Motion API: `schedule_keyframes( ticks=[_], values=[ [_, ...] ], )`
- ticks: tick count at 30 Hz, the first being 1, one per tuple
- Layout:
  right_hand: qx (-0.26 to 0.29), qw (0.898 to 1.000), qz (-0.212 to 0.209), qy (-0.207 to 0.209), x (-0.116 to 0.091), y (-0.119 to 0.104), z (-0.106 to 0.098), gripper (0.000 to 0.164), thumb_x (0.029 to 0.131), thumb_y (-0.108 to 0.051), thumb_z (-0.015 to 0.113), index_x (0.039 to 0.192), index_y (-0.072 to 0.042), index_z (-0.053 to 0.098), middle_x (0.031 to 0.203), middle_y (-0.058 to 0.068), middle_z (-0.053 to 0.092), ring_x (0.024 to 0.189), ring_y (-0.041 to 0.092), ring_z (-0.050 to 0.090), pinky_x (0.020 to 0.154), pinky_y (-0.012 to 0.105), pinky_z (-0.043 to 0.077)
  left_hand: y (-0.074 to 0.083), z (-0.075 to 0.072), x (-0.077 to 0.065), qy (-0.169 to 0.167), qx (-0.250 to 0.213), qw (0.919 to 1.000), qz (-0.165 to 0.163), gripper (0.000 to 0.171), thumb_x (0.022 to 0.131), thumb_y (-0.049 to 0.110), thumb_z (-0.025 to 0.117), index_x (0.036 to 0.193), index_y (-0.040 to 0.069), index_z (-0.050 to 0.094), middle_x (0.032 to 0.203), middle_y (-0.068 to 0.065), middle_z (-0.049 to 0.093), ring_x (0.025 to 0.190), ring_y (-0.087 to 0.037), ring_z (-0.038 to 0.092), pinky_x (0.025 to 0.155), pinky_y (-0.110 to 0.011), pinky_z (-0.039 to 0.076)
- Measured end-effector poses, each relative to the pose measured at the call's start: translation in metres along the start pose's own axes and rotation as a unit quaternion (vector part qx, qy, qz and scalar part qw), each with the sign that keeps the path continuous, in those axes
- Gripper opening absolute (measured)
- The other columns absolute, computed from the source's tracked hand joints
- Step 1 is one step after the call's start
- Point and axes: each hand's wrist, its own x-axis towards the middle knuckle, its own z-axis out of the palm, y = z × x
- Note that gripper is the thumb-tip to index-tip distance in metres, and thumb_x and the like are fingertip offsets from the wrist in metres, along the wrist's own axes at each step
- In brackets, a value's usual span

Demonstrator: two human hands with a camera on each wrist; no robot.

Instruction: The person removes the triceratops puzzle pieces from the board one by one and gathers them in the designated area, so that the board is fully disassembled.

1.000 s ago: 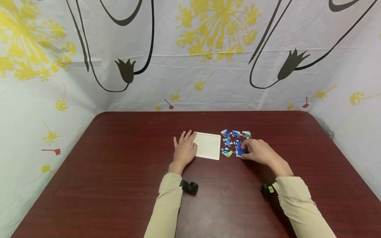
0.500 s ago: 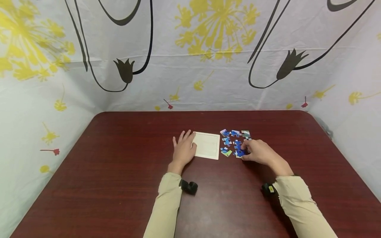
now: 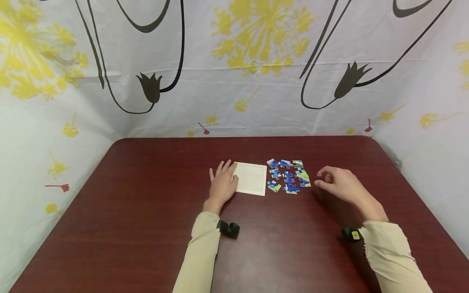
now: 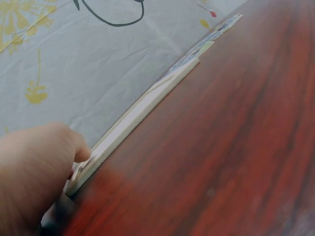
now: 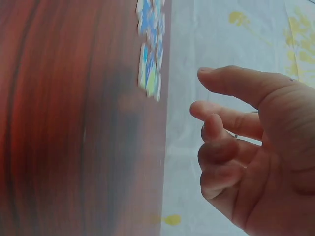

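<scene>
In the head view, my left hand (image 3: 221, 188) rests on the left edge of a pale, square puzzle tray (image 3: 252, 179), its fingers spread. The left wrist view shows the left thumb (image 4: 79, 149) pressing on the tray's rim. Just right of the tray lie several jigsaw pieces (image 3: 288, 177), mostly blue and green, in a loose cluster. My right hand (image 3: 344, 185) hovers to the right of these pieces, apart from them. In the right wrist view its fingers are loosely curled around nothing, with thumb and fingertips apart.
The dark red-brown table (image 3: 146, 211) spreads around the tray and pieces. A white sheet (image 3: 205, 93) with yellow and dark flower prints hangs behind the table and along its sides. Each wrist wears a small black camera.
My right hand has let go of a blue jigsaw piece and moved right, uncovering green and blue pieces. The left hand stays on the tray. The head view has shifted slightly.
</scene>
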Motion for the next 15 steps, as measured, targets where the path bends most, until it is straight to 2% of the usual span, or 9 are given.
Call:
schedule_keyframes(
  ticks=[4, 8, 12, 15],
  values=[
    [-0.029, 0.999, -0.025, 0.013, -0.004, 0.004, 0.003, 0.023, 0.083, -0.018, 0.069, 0.098, -0.001, 0.065, 0.077, 0.003, 0.057, 0.066, 0.018, 0.051, 0.06, 0.037, 0.042, -0.002, -0.001, 0.0, 0.0, -0.01, 0.9999, -0.004, 0.044, 0.096, 0.021, 0.041, 0.139, 0.014, 0.046, 0.147, -0.008, 0.033, 0.138, -0.026, 0.019, 0.107, -0.057, 0.0],
    [-0.043, 0.997, -0.059, -0.017, 0.001, -0.004, 0.014, 0.027, 0.085, -0.018, 0.068, 0.105, -0.001, 0.067, 0.078, 0.002, 0.054, 0.067, 0.016, 0.049, 0.058, 0.035, 0.04, -0.004, -0.003, -0.002, 0.006, -0.008, 0.9999, -0.003, 0.042, 0.096, 0.021, 0.043, 0.138, 0.013, 0.048, 0.146, -0.009, 0.035, 0.138, -0.027, 0.02, 0.107, -0.057, 0.001],
    [-0.059, 0.995, -0.05, -0.055, -0.001, -0.008, 0.021, 0.032, 0.085, -0.019, 0.067, 0.111, -0.001, 0.066, 0.075, 0.0, 0.047, 0.063, 0.014, 0.042, 0.055, 0.031, 0.034, -0.003, -0.002, -0.004, 0.003, -0.006, 1.0, 0.004, 0.043, 0.096, 0.021, 0.044, 0.137, 0.012, 0.048, 0.146, -0.011, 0.035, 0.137, -0.028, 0.021, 0.106, -0.058, 0.002],
    [-0.068, 0.995, -0.045, -0.063, -0.006, -0.007, 0.022, 0.033, 0.085, -0.02, 0.067, 0.112, -0.001, 0.066, 0.075, 0.0, 0.046, 0.063, 0.013, 0.041, 0.056, 0.032, 0.033, -0.001, -0.001, -0.004, 0.006, -0.007, 0.9999, 0.008, 0.043, 0.096, 0.021, 0.044, 0.137, 0.012, 0.048, 0.146, -0.011, 0.035, 0.137, -0.029, 0.021, 0.106, -0.058, 0.002]
  ],
)
